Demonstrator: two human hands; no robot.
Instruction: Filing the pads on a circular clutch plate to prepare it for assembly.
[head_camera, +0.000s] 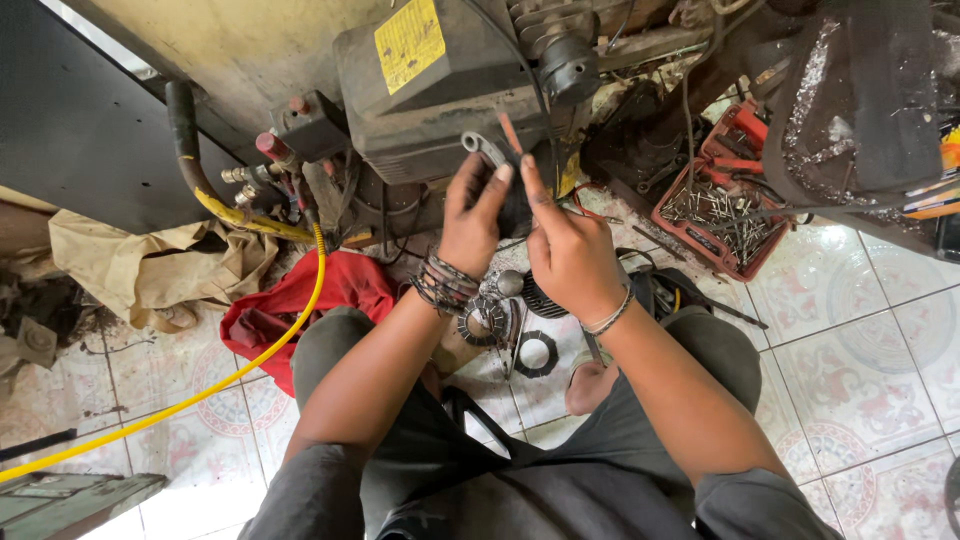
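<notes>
My left hand (472, 215) is raised in front of a dark, greasy compressor motor (440, 85) and grips a small metal wrench (483, 147) whose ring end sticks up above the fingers. My right hand (565, 240) is close beside it, fingers pinching a thin reddish rod (510, 132) that points up toward the motor. Both wrists wear bracelets. The part the hands work on is hidden behind them. Below the hands, round metal parts (485, 320) and a black ring gasket (536, 353) lie on the tiled floor between my knees.
A yellow hose (250, 360) curves from brass fittings (245, 175) across the floor to the left. A red cloth (300, 300) and beige rag (160, 265) lie left. A red tray (690, 235) of screws and tools sits right, under a dark machine (860, 90).
</notes>
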